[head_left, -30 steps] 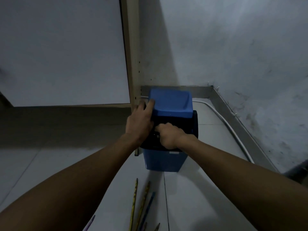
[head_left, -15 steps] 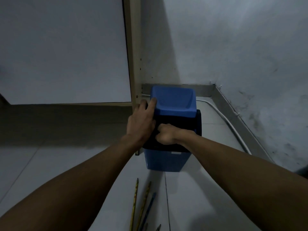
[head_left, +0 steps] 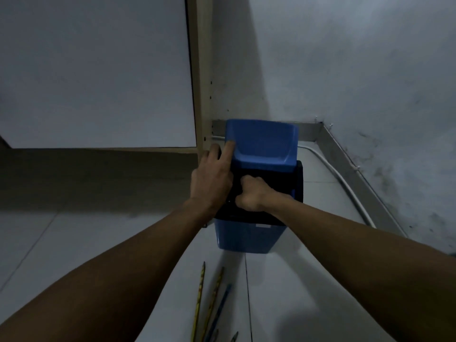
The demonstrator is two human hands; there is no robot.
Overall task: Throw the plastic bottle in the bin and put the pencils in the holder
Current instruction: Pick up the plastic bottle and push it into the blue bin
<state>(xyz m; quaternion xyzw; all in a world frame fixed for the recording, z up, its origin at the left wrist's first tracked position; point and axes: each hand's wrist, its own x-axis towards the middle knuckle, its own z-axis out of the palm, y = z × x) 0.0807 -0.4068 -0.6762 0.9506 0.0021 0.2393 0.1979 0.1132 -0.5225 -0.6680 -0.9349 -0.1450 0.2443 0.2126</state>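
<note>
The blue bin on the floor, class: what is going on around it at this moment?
A person is working at the blue bin, which stands on the tiled floor by a wall corner. The left hand rests on the side of its tilted blue lid, fingers straight. The right hand is curled at the dark opening; whether it holds anything cannot be seen. No bottle shows. Several pencils lie on the floor in front of the bin.

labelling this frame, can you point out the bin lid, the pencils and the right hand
bin lid (head_left: 262, 144): head view, middle of the blue flap.
pencils (head_left: 214, 294): head view, shaft of the middle pencil on the floor.
right hand (head_left: 249, 193): head view, back of the curled fist at the bin opening.
</note>
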